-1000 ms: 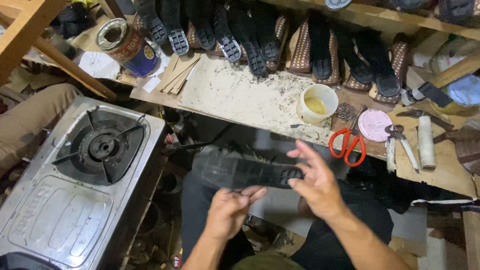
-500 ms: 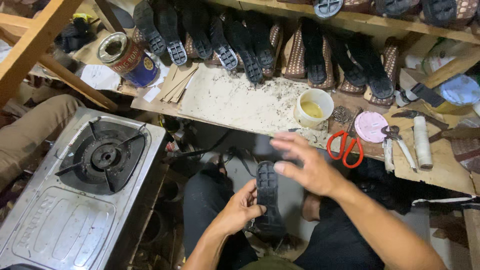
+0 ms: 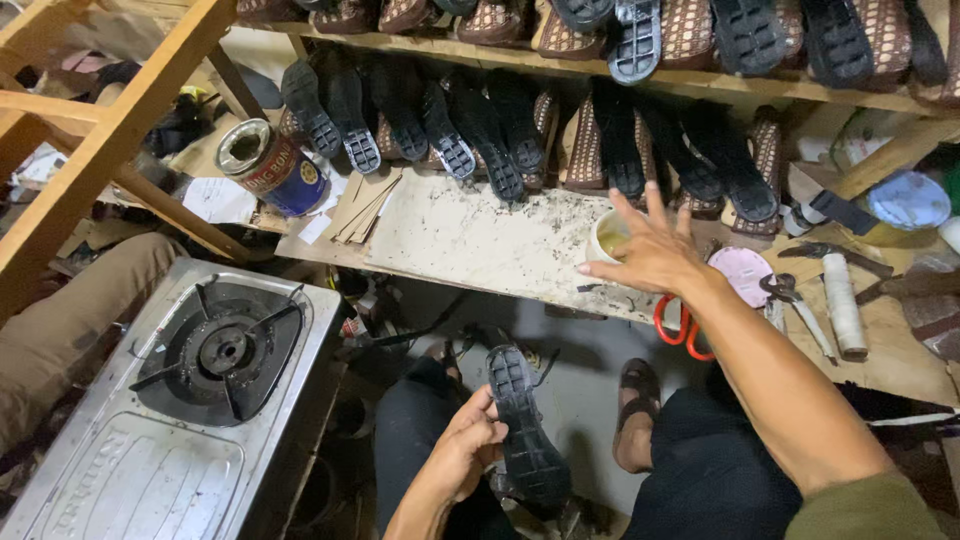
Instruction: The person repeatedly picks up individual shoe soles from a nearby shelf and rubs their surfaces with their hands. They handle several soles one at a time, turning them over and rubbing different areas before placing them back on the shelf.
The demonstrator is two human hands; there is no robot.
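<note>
L hand (image 3: 470, 445) w/ black sole (image 3: 525, 430); blue can (image 3: 272, 165) far-left

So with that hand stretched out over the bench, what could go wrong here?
The right hand reaches with spread fingers just over the small white cup of yellowish liquid near the bench edge; a bump could tip it. The red-handled scissors lie under that forearm and might catch it or get knocked off. The left hand alone grips the black shoe sole by one edge, so it could slip.
</note>
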